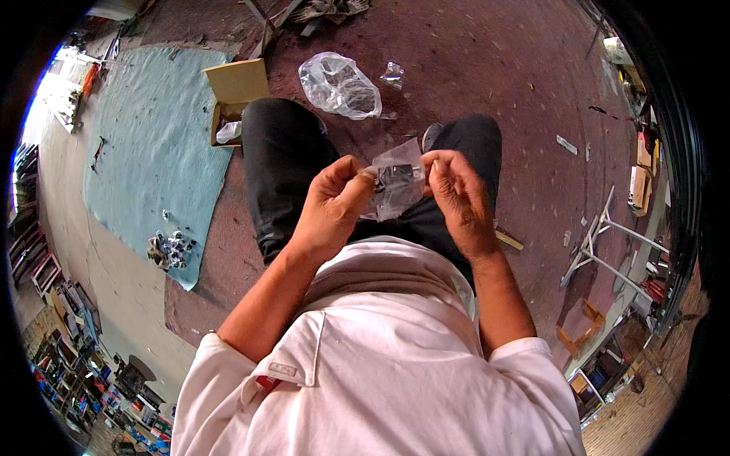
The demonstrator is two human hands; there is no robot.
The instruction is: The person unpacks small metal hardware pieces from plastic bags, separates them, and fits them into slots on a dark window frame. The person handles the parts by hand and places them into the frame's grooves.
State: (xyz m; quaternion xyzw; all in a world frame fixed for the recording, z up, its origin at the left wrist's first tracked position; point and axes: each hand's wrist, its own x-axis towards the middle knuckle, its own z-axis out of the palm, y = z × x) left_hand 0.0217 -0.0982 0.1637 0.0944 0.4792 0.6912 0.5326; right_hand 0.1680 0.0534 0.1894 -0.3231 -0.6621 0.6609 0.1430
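Between my hands, above my lap, a small clear plastic bag (397,190) is held up. Something dark shows through the film, but I cannot make out what it is. My left hand (336,199) pinches the bag's left edge between thumb and fingers. On the other side my right hand (458,196) is closed on the upper right edge, thumb against the curled fingers. Beyond my left knee stands an opened cardboard box (237,85) with its lid up and a whitish wrapped item (228,132) inside.
A large crumpled clear plastic bag (340,85) and a small plastic scrap (393,75) lie on the reddish floor ahead. A light blue mat (144,152) spreads at left, with a pile of small metal parts (173,249) near its corner. A white metal frame (601,228) stands at right.
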